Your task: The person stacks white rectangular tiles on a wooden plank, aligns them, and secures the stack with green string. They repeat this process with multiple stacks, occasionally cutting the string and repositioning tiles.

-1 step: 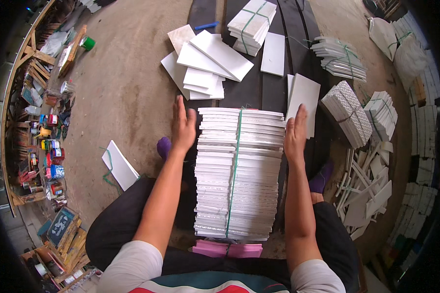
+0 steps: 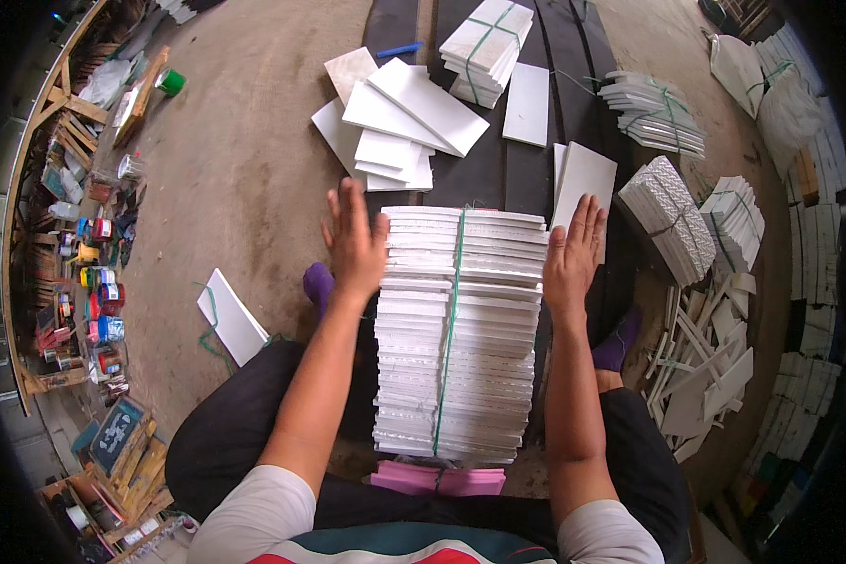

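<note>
Between my legs stands a long stack of white tiles [image 2: 456, 367], its edges facing me and a green string running lengthwise over it. At the stack's far left corner is my left hand [image 2: 355, 246], fingers stretched out and slightly spread, the thumb side against or very near the tile edges. My right hand [image 2: 573, 258] lies along the far right side in the same way, open, its fingers pointing away from me. Neither hand is wrapped round anything. Behind the right fingers lies a loose white tile [image 2: 587, 179]. Pink pieces [image 2: 439, 480] tied with string sit at the near end.
Loose white tiles [image 2: 385, 155] and a blue pen-like object [image 2: 399, 50] lie beyond the stack, with a tied tile bundle [image 2: 487, 47]. More bundles [image 2: 667, 218] and broken offcuts [image 2: 700, 371] are at right. Paint cans [image 2: 108, 296] line the left; two tiles with string [image 2: 230, 318] lie nearer.
My left hand has shifted slightly right, toward the stack, and its fingers have spread. The fingers of my right hand have turned a little, showing more of its back. The stack has stayed put.
</note>
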`<state>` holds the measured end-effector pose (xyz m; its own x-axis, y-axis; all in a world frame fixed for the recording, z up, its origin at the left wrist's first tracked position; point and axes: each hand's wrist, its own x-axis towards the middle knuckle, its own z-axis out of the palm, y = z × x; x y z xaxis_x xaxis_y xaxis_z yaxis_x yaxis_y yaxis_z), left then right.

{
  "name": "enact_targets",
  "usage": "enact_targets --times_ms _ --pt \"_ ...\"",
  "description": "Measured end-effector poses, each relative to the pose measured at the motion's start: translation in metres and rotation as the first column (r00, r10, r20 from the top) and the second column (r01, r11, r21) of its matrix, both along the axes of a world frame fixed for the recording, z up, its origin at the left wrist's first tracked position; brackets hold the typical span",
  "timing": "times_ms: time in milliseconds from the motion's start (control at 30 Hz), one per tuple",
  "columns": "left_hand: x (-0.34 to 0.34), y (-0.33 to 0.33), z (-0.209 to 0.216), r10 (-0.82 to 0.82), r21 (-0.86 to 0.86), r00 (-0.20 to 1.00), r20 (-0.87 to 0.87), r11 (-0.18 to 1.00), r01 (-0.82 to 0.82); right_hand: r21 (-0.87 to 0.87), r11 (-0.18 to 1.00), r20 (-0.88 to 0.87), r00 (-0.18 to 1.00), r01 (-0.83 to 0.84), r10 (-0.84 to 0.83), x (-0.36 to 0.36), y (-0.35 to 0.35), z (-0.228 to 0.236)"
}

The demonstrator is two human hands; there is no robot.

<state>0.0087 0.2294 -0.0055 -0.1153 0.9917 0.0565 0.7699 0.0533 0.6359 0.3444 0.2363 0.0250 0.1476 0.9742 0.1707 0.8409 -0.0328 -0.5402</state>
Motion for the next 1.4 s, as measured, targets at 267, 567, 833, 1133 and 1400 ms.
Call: enact_targets --times_ms 267,567,833,1133,1400 --pt "0.061 -0.025 -0.012 -0.253 -0.109 0.881 -0.399 0.968 0.228 -0.193 0.944 0.308 0.898 -0.266 0.316 -0.078 -0.033 -0.033" --pt "-0.046 -0.220 -0.028 0.335 -0.431 0.582 0.741 0.902 0.029 -0.336 0.942 -0.839 0.456 -0.003 -0.297 0.074 -0.193 -0.037" --pt "0.004 -0.229 -0.047 0.484 -0.519 0.193 0.854 0.821 0.237 -0.489 0.846 -0.872 0.133 -0.214 -0.471 0.010 -0.226 -0.076" --pt "0.012 -0.232 -0.063 0.528 -0.548 0.159 0.834 0.758 0.354 -0.546 0.830 -0.760 0.483 -0.113 -0.434 0.034 -0.231 -0.115" --pt "0.016 -0.234 -0.044 0.350 -0.533 0.609 0.712 0.834 0.145 -0.057 0.990 0.364 0.920 -0.131 0.142 -0.039 -0.230 0.030"
